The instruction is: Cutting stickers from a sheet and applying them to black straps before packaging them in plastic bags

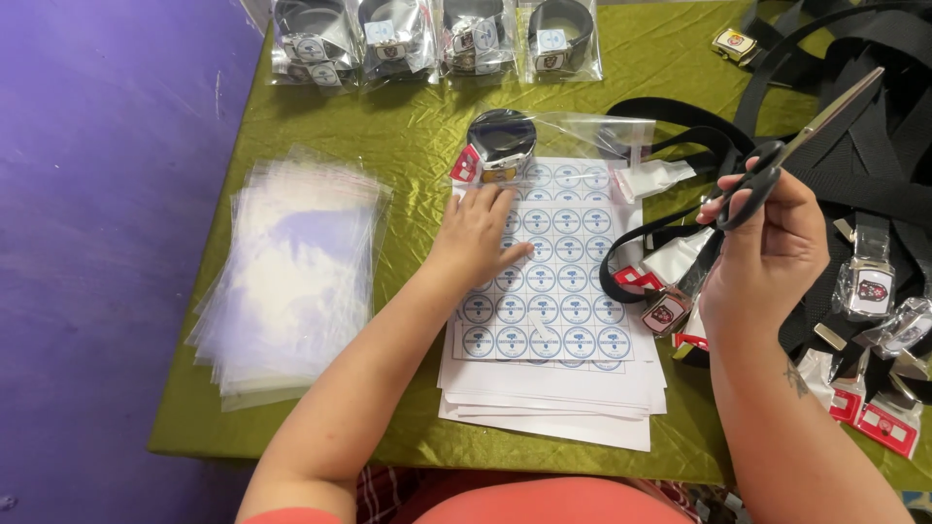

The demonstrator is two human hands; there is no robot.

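Head view looks down on a tabletop (320, 116) under a crinkled olive-green cloth, and the stack of sticker sheets (549, 291) at its middle serves as landmark. Right of the stack lies a heap of black belts (864, 126) with metal buckles. Left of the stack sits a pile of empty clear bags (291, 272). Beyond the stack, along the far edge, stand four filled bags (437, 39), each holding a coiled black belt with a small label. Just past the stack's far end lies one more clear bag (592, 131) with a rolled belt (501, 141) at its mouth.

Left hand (476, 233) rests on the top sheet, fingers flat and spread, pinning the paper. Right hand (767, 247) hovers right of the stack, fingers looped through a pair of scissors (791, 155) with blades together, pointing away. Judging from this, a clean job means keeping the sheet pressed flat and handling only one sticker at a time, blades kept away from the pressing hand.
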